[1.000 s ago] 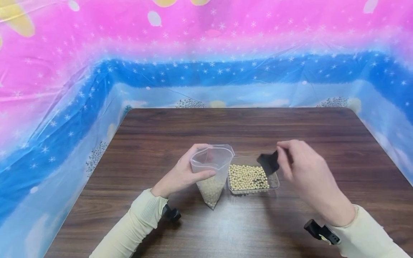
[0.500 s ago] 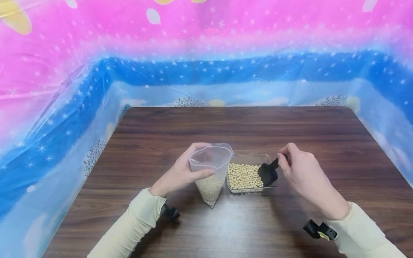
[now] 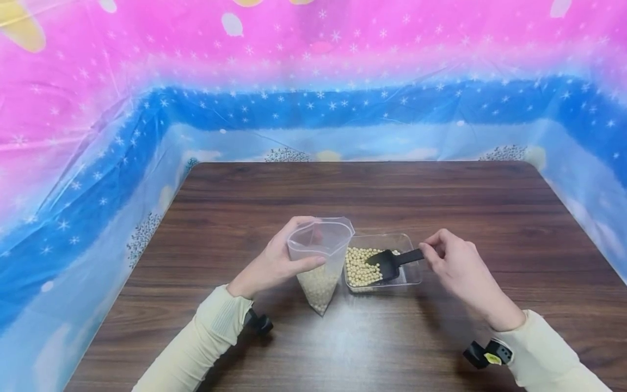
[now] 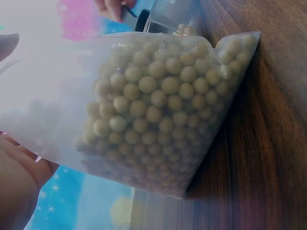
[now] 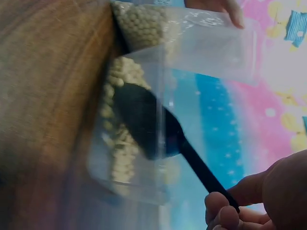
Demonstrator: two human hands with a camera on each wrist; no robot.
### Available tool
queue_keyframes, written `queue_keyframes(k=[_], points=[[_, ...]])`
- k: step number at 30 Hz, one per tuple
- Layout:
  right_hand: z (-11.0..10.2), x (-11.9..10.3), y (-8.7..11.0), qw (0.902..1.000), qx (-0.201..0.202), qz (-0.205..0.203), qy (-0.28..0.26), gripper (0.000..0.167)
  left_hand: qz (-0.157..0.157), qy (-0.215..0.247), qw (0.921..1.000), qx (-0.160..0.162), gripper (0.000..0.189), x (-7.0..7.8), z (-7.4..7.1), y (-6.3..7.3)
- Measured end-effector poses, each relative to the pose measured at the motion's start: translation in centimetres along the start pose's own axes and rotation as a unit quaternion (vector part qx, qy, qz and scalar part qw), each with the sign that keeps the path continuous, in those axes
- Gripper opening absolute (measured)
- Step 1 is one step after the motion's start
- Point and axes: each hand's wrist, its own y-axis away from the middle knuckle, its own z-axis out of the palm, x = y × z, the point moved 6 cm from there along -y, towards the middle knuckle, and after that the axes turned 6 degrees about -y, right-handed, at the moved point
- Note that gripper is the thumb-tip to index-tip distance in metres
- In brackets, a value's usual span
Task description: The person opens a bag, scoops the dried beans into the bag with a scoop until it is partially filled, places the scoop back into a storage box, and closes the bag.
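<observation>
- Your left hand, grip partly closed: thumb across the front of the clear zip bag, mouth spread wide. Bag stands just left of the plastic tub, part-filled with beans.
- Your right hand, grip pinched on the black scoop by its handle; blade lies in the tub among the soybeans.
- Risk: pinch is at the handle's end, so a loaded scoop could twist and spill onto the counter.
- Risk: pushing the blade hard toward the bag could slide the light tub; no hand braces it.
- Risk: bag looks soft; if your thumb slackens, the mouth could fold shut or the bag slump.
- Hidden: blade tip under beans; your left fingers mostly behind the bag in the head view.
- Hard to make out: right wrist view is blurred, so scoop load is unclear; frosted plastic dulls the bag's beans; can't tell whether the bag's base bears on the counter.
</observation>
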Motion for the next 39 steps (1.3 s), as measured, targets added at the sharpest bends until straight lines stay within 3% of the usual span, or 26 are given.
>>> queue_keyframes(k=[8,15,22,24,32,35,39], points=[[2.1,2.6,0.2,0.995,-0.064,0.051,-0.058,0.029,-0.01,0.0,1.0,0.001,0.061,0.0,0.0,0.0],[2.6,4.1,0.0,0.9854,-0.07,0.08,-0.133,0.031,-0.016,0.001,0.9999,0.002,0.06,-0.1,0.1,0.1],[2.9,4.3,0.6,0.9613,-0.128,0.103,-0.221,0.031,-0.013,0.002,0.9999,0.0,0.06,-0.1,0.1,0.1],[3.0,4.2,0.7,0.9551,-0.13,0.104,-0.245,0.028,-0.012,0.002,0.9999,0.0,0.06,-0.1,0.1,0.1],[2.8,5.3,0.5,0.9471,-0.105,0.127,-0.275,0.029,-0.019,0.005,0.9998,0.003,0.061,0.0,0.0,0.2],[2.8,6.2,0.4,0.9351,-0.101,0.149,-0.305,0.03,-0.025,0.007,0.9996,0.003,0.062,0.0,0.0,0.1],[2.7,7.0,0.4,0.9107,-0.1,0.163,-0.366,0.031,-0.026,0.008,0.9996,0.001,0.063,0.0,0.1,-0.1]])
